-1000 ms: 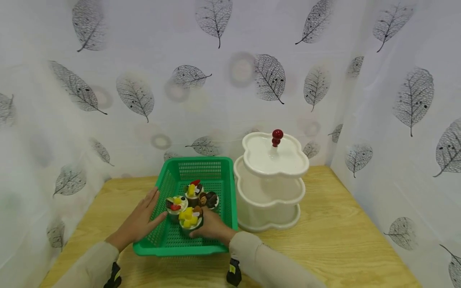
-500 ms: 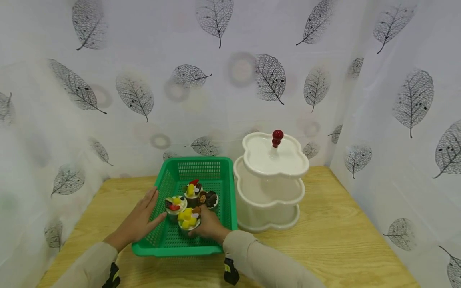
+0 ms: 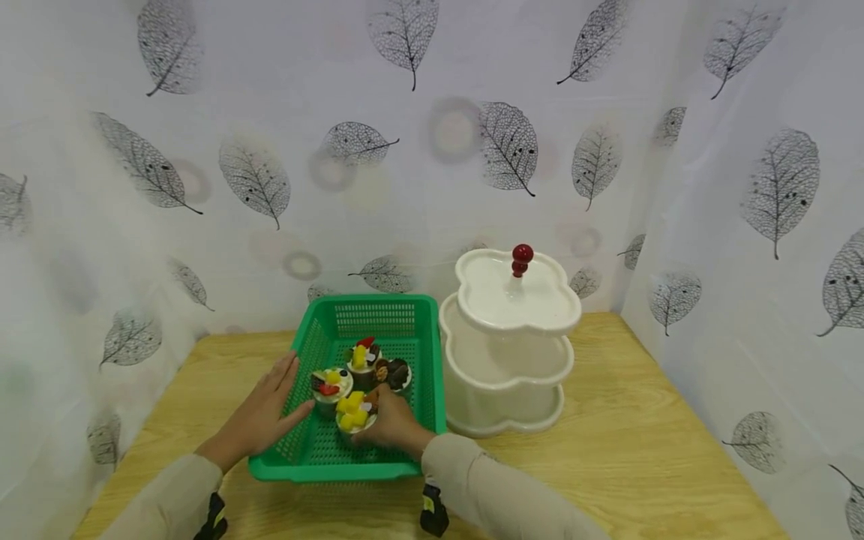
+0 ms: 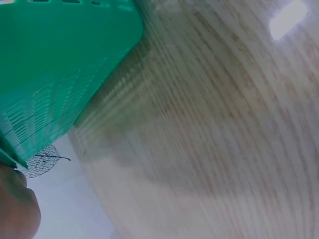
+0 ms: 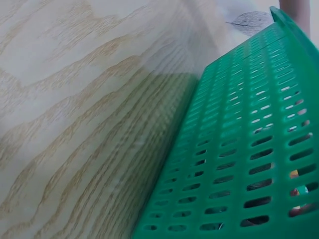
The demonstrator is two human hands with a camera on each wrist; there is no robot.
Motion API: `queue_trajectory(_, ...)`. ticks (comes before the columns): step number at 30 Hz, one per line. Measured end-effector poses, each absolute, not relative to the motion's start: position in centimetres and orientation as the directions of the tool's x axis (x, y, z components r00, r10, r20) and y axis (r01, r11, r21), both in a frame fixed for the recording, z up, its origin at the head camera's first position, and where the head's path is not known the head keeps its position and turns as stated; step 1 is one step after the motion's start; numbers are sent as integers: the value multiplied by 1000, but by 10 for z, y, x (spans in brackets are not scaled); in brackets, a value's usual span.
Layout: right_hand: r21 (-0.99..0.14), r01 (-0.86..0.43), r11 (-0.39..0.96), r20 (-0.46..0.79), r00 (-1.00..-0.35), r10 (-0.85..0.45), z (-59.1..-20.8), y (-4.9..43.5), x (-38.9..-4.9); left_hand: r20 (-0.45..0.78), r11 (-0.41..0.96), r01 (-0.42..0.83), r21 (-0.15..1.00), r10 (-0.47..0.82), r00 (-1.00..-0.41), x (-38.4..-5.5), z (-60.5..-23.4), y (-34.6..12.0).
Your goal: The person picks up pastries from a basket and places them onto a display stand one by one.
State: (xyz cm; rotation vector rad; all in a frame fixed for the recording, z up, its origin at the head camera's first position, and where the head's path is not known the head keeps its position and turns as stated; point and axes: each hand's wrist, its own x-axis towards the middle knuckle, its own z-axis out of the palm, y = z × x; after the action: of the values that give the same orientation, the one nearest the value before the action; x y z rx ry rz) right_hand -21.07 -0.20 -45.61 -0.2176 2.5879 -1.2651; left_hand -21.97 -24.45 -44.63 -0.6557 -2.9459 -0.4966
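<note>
In the head view, a green plastic basket [image 3: 340,472] holds several toy dessert cups with cream and fruit tops. My right hand [image 3: 394,421] reaches inside and grips the nearest cup, a dessert cup topped with yellow cubes [image 3: 352,411], from its right side. Left of it sits a cup with strawberry and yellow pieces [image 3: 331,383]. Farther back are a red-and-yellow topped cup [image 3: 363,355] and a chocolate-topped cup [image 3: 394,373]. My left hand [image 3: 259,412] rests at the basket's left rim with straight fingers, thumb over the inside. Both wrist views show mainly the basket's outer walls.
Right beside the basket stands a white three-tier stand [image 3: 516,300] with scalloped trays and a red knob [image 3: 521,259]. A wooden table [image 3: 621,450] carries everything. A white curtain with leaf prints [image 3: 432,187] closes off the back and sides.
The yellow-topped cup has tilted slightly in my right hand, which stays almost in the same place. My left hand keeps its place at the rim.
</note>
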Motion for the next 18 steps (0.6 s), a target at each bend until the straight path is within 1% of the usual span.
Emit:
queue_trajectory(5, -821, -45, 569, -143, -949, -282, -451, 4, -210, 150, 862, 439, 255, 414, -898, -221, -442, -244)
queue_trajectory(10, -858, -62, 511, -123, -940, -320, -441, 13, -208, 139, 861, 441, 253, 419, -897, -222, -443, -245)
queue_trajectory(14, -845, -79, 529, -111, -942, -317, -425, 20, -204, 136, 862, 437, 257, 415, -899, -222, -445, -245)
queue_trajectory(18, -855, -122, 505, -60, -942, -329, -402, 30, -203, 146, 860, 444, 252, 420, -896, -221, -446, -244)
